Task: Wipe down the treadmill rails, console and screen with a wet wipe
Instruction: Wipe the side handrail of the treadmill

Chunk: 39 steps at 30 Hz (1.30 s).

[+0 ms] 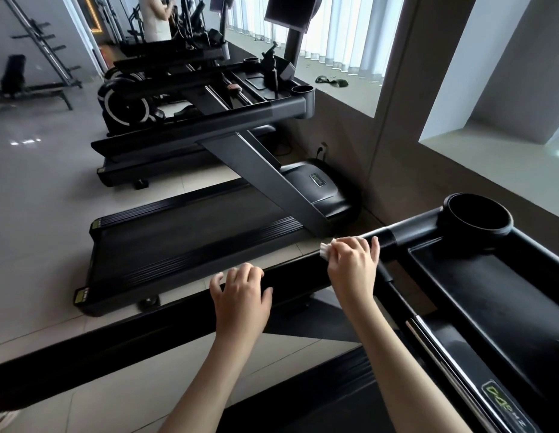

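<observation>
Wet wipe [325, 250] mostly hidden under right hand [353, 265]; rail [298, 273] cropped left.

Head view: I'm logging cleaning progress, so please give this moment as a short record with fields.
left hand: grips the rail, fingers curled over its top; no wipe in it
right hand: holds the wet wipe against the same rail, further along
wipe position: just short of the cup holder
console tray: neither hand touches it
screen of this treadmill: not in view
</observation>
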Each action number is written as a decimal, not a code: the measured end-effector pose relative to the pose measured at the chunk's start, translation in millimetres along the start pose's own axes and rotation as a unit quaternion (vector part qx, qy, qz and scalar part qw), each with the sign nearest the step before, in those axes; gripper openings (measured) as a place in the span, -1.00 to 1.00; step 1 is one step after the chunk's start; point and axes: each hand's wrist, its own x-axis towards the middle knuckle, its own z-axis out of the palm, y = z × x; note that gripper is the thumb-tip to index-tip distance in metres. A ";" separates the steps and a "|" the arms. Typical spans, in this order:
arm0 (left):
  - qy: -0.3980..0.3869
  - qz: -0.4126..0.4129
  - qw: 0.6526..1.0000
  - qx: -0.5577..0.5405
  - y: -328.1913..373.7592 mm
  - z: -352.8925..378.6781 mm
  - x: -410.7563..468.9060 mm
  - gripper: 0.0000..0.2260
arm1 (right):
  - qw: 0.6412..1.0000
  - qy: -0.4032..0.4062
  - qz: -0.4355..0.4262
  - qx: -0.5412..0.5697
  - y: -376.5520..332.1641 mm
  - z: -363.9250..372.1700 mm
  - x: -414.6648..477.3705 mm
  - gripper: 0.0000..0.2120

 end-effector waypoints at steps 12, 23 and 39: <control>-0.032 -0.064 0.997 0.036 16.2 -1.2 6.9 -0.68 | 0.992 0.033 -0.117 0.038 18.3 0.2 -14.7 -0.91; -0.054 0.023 0.997 -0.048 56.4 16.4 26.5 -0.68 | 0.995 0.038 -0.086 0.046 35.9 -8.7 -17.6 -0.89; -0.039 0.054 0.994 -0.086 53.0 23.9 38.4 -0.61 | 0.995 0.009 0.034 -0.094 43.9 -19.0 35.8 -0.84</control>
